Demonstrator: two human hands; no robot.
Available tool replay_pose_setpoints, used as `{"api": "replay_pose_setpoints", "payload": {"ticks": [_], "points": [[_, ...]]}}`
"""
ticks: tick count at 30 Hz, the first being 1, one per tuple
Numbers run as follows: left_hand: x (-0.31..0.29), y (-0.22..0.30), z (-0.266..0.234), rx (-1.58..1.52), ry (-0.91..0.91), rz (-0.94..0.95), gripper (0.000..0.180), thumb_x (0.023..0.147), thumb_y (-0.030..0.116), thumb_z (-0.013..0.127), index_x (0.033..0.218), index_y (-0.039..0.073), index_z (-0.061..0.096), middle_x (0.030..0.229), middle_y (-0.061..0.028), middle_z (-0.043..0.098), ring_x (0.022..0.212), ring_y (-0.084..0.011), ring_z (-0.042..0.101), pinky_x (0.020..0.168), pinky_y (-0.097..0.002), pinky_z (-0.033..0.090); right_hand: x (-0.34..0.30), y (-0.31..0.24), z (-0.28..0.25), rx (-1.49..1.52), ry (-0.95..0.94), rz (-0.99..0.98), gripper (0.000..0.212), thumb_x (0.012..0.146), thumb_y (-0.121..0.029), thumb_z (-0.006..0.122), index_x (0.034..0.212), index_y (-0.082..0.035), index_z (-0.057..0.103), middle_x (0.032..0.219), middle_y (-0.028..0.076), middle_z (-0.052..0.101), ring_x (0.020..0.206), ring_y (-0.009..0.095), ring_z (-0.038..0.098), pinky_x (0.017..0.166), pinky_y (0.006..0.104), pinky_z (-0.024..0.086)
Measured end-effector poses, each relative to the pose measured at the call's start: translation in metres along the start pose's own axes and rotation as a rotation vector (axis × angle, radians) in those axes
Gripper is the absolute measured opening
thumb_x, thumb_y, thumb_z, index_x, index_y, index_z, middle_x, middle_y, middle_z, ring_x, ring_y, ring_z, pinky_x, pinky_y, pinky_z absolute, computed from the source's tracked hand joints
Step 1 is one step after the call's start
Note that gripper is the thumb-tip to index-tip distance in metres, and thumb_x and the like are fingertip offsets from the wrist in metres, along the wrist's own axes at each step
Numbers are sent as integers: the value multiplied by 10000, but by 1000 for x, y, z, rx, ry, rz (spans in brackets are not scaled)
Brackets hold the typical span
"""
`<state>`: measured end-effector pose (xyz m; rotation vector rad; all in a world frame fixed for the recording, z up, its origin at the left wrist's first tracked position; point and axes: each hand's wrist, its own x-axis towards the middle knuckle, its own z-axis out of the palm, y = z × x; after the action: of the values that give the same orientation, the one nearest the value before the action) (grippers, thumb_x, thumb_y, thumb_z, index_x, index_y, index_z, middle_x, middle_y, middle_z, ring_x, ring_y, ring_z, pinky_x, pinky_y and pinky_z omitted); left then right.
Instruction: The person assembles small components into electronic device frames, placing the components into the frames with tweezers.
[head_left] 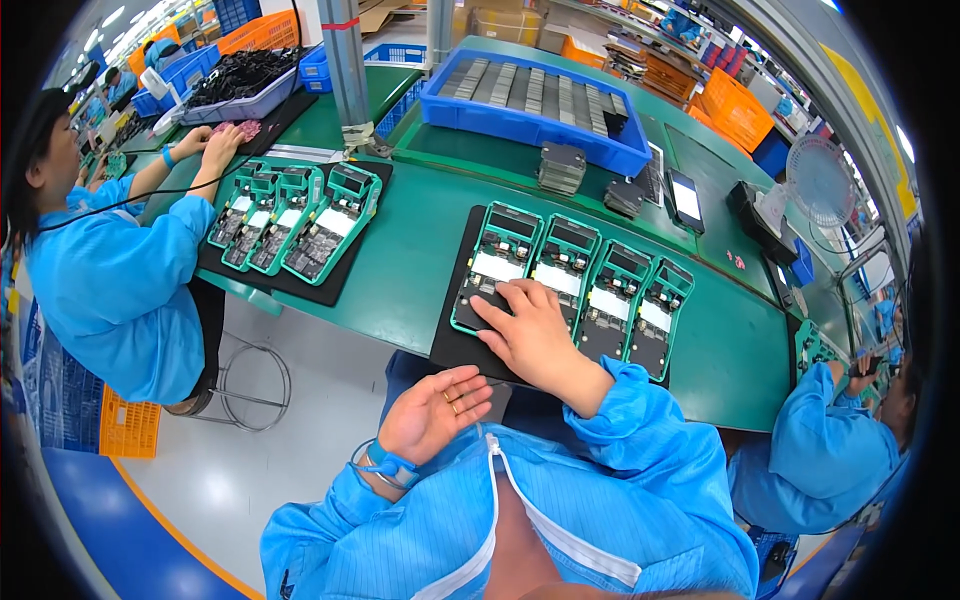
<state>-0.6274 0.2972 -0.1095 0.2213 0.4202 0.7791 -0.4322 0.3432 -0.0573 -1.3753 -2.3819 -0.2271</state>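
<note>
Several green device housings with circuit boards inside stand in a row on a black mat (446, 345) in front of me. Over the lower part of the leftmost housing (508, 222) my right hand (530, 330) is spread, its fingertips on or just above the dark boards. The fingers partly cover that housing and the second housing (570, 236) beside it. My left hand (436, 412) is off the table's front edge, palm up, its fingers stretched out and nothing in it. A blue wrist strap (392, 466) circles that wrist.
A blue tray (540, 140) of grey plates lies behind the mat, with stacked plates (562, 168) before it. A phone (685, 200) and a small fan (820, 178) are at the right. More housings (330, 225) lie at left, near a co-worker (130, 290); another person (825, 460) sits right.
</note>
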Motion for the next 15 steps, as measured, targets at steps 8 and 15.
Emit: {"api": "replay_pose_setpoints", "payload": {"ticks": [8,15], "points": [[1,-2,-14,-26,47,68,290,930,195,502,1097,-32,565,1171,-205,581,1159,-353,530,1045,-472,399,0,-7,-9,-93,-60,-28,426,800,-279,677,1205,-165,608,1211,139,534,1161,358,452,956,489,368],[1,0,-14,-14,-10,124,275,947,201,477,1070,-32,554,1140,-202,592,1131,-340,551,995,-443,436,-50,-53,-21,792,-186,-280,216,851,-127,650,1062,-83,662,1064,83,609,958,277,542,847,374,424]]}}
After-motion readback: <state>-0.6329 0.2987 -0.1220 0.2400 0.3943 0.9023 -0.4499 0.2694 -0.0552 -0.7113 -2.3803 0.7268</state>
